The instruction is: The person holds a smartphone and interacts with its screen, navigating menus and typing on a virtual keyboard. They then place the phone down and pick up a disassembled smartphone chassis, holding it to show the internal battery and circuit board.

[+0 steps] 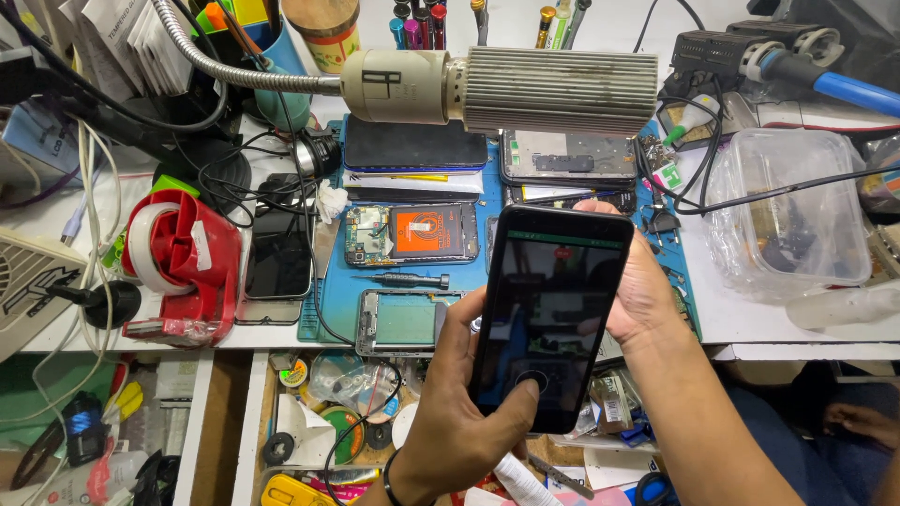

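While we hold the black smartphone (551, 314) upright over the front edge of the surface (750, 323), its dark screen faces us and reflects the clutter below. Our right hand (642, 290) wraps it from behind, fingertips showing at its top edge, and our left hand (450, 422) grasps its lower end with the thumb pressed on the round button at the bottom of the glass. Just behind the phone, on the blue work mat (333, 300), lie an opened phone with an orange battery (412, 234), a small screwdriver (398, 279) and a bare phone frame (403, 321). Further back, a ribbed lamp head (506, 89) on a flexible neck hangs across the mat. Toward the left edge sits a red tape dispenser (183, 262), and near the right edge a clear plastic container (787, 211). Below the front edge, an open drawer (319, 412) holds tape rolls and small parts.
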